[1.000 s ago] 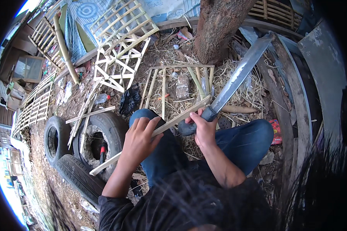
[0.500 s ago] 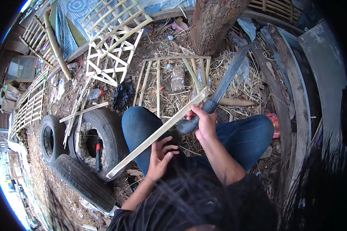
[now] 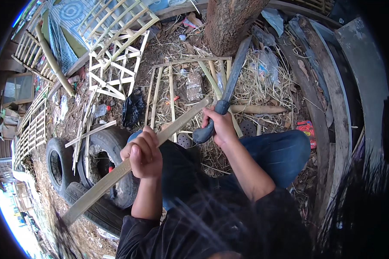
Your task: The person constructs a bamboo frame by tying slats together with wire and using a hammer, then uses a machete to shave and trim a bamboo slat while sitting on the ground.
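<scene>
My left hand (image 3: pixel 145 154) is closed round the middle of a long pale bamboo strip (image 3: pixel 98 190). The strip slants from the lower left, over the tyres, up to my right hand. My right hand (image 3: pixel 220 127) grips the dark handle of a machete (image 3: pixel 236 69), whose blade points up and away toward the tree trunk. The strip's far end lies beside the right-hand fingers, near the handle; whether they touch it I cannot tell. Below the strip are my bent legs in blue jeans (image 3: pixel 268 153).
Beyond my knees lies a bamboo frame (image 3: pixel 171 93) with a brick (image 3: pixel 194 86) among shavings. Worn tyres (image 3: pixel 58 166) lie at left, near bamboo lattices (image 3: pixel 112 71). A tree trunk (image 3: pixel 229 26) stands ahead; planks (image 3: pixel 328 73) line the right. A bamboo pole (image 3: pixel 259 109) lies past the machete.
My left hand, earlier open under the strip, has risen and closed round it. The strip has shifted toward the lower left. The machete has swung to a more upright angle in my right hand.
</scene>
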The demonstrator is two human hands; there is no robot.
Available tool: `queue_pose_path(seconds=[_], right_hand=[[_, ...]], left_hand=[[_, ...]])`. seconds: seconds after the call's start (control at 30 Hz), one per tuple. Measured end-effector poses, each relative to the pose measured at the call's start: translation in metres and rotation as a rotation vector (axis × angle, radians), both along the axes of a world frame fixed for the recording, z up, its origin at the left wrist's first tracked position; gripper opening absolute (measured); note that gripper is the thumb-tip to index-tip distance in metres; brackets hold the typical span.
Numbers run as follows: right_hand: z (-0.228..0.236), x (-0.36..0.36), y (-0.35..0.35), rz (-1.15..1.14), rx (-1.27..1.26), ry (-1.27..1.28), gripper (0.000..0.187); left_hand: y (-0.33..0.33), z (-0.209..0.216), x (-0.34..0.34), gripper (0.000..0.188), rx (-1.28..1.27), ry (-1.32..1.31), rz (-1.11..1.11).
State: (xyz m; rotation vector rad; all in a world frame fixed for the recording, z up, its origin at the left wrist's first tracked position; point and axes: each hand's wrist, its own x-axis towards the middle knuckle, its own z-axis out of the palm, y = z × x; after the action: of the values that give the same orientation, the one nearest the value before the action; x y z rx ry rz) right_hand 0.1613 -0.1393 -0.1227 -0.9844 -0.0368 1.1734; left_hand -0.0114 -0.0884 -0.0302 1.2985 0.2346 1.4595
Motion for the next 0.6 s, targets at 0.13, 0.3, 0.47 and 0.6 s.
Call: queue_pose_path(seconds=[0.13,0.3,0.47,0.6], right_hand=[[-0.082,0.024,0.035,0.159,-0.273,-0.365,0.015],[-0.172,0.02,0.046,0.325,-0.497,-0.82,0.018],[-0.181,0.01,0.066,0.451,-0.545,-0.806,0.028],[-0.211,0.019,0.077,0.484,-0.629,-0.815,0.028]], left_hand=[[0.066,-0.029,0.048,0.04,-0.121,0.045,0.175],[0.122,-0.126,0.097,0.041,-0.55,0.093,0.351],[0.155,-0.194,0.124,0.036,-0.516,0.222,0.33],[0.166,-0.216,0.136,0.038,-0.551,0.228,0.362]])
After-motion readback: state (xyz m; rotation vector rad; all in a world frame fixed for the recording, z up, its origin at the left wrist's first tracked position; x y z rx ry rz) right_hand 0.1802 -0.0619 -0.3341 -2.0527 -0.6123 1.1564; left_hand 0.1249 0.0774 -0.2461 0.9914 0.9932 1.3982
